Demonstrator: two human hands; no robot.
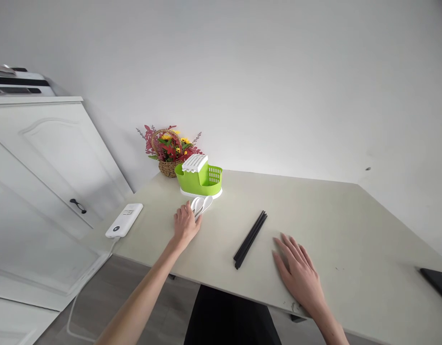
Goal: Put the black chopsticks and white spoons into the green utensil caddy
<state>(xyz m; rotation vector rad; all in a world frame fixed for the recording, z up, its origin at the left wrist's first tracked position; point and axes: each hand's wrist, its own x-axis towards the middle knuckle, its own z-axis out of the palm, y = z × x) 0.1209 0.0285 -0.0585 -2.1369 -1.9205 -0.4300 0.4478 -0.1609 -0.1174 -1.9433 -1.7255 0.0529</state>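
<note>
The left hand [185, 224] grips white spoons [201, 205] just before the green caddy [199, 178] (right hand [300, 274] flat, holding nothing, beside black chopsticks [250, 239])

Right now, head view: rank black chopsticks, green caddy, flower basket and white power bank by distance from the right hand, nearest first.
1. black chopsticks: just left of the right hand, which lies flat on the table.
2. green caddy: farther back and left.
3. flower basket: behind the caddy, by the wall.
4. white power bank: at the table's left edge; close to the basket's distance, so ranks 3 and 4 are uncertain.
</note>
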